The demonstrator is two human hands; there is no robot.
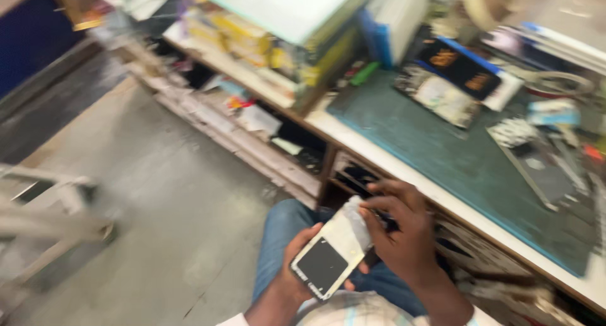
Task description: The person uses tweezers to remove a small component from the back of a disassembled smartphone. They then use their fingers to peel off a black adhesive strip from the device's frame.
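Stool: a pale frame (44, 222) stands at far left on the grey floor (164, 193), blurred by camera motion.
Left hand: the left hand (291, 269) cups the near end of a white phone panel (332, 255) from below, thumb curled over its edge, above the denim-clad knee (284, 228).
Phone panel: held over the lap, tilted, with its dark square facing up.
Right hand: the right hand (404, 228) lies over the far end, fingers bent and pressing on the panel; what seems to be a dark tool sits beneath them, though blur hides it.
Risk: with nothing but floor beneath, a slip of either grip would likely drop the panel; hard pressing could crack it.
Shelves: cluttered open shelves (252, 121) run to the left under the bench.
Bench: a green mat (435, 143) lies at right, crowded with a dark box (461, 64), loose parts (543, 168) and stacked cartons (278, 42), leaving little room to set the panel down.
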